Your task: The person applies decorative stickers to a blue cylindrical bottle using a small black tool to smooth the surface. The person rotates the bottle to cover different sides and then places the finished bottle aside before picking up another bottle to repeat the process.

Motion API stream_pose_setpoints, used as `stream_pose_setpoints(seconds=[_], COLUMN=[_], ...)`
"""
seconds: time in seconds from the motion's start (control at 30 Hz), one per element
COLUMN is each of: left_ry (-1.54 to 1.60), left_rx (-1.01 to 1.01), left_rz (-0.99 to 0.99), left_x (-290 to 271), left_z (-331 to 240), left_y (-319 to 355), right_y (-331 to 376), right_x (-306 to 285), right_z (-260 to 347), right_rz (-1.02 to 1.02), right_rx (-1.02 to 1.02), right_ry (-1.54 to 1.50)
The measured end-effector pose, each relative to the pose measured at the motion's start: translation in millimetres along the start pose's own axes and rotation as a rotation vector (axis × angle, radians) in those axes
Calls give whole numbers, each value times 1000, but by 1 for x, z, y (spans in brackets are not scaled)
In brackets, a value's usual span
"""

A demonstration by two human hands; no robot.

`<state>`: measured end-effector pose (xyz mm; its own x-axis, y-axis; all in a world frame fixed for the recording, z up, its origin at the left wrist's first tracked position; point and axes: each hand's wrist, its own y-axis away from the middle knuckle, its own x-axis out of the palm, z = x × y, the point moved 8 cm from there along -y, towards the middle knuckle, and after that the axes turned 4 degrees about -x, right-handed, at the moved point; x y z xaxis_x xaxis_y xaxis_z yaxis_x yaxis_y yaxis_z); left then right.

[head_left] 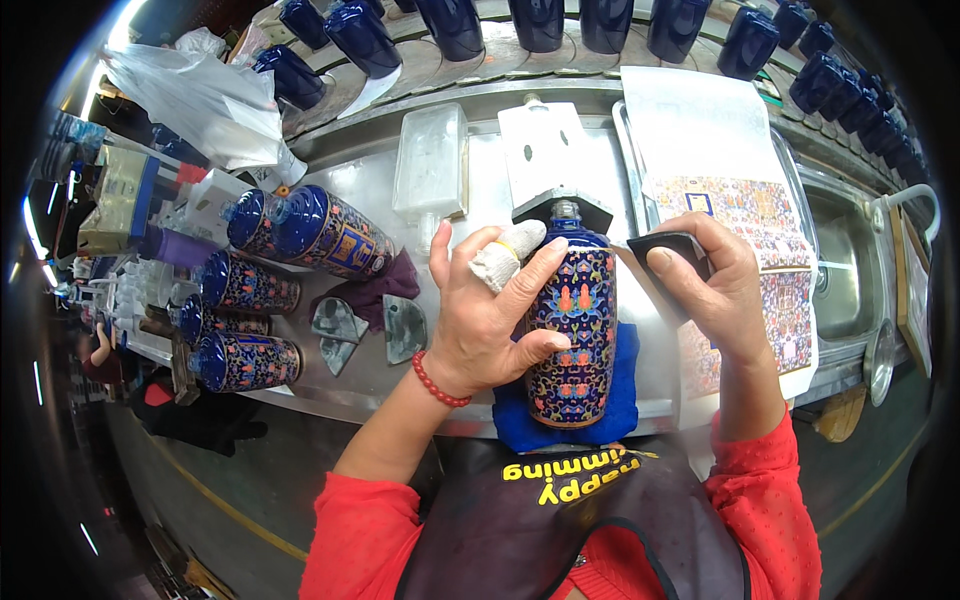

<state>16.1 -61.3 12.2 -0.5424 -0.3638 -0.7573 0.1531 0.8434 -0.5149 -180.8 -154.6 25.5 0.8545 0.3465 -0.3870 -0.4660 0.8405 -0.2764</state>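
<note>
A dark blue bottle [575, 345] with a colourful floral pattern lies in front of me on a blue cloth [624, 375], its neck toward a notched grey-and-white holder [555, 165]. My left hand [475, 325] reaches over the bottle's left side. Its index finger and thumb rest on the patterned surface, with the other fingers spread. A white cloth finger cover [505, 258] sits on one of its fingers. To the right of the bottle's shoulder, my right hand [728, 285] pinches a flat black scraper-like pad [672, 246]. The pad's left edge is close beside the bottle.
Patterned printed sheets [735, 205] lie on a tray at right, before a metal sink [842, 270]. At left are several decorated bottles [335, 235], a purple cloth [395, 285] and grey flat pieces [405, 330]. A clear bottle [430, 165] lies nearby. Plain blue bottles [450, 25] line the back conveyor.
</note>
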Motion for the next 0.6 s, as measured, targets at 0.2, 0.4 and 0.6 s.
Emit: stream_pose_setpoints(seconds=[0.2, 0.4, 0.6], left_ry=[-75, -58, -175], left_rx=[64, 114, 169], left_rz=[31, 39, 31], left_x=[2, 0, 3], left_z=[-6, -13, -13], left_y=[-2, -6, -9], right_y=[2, 2, 5], right_x=[3, 1, 3], right_z=[-1, 3, -4], right_rz=[9, -38, 13], right_rx=[-25, -110, -9], right_ry=[27, 36, 33])
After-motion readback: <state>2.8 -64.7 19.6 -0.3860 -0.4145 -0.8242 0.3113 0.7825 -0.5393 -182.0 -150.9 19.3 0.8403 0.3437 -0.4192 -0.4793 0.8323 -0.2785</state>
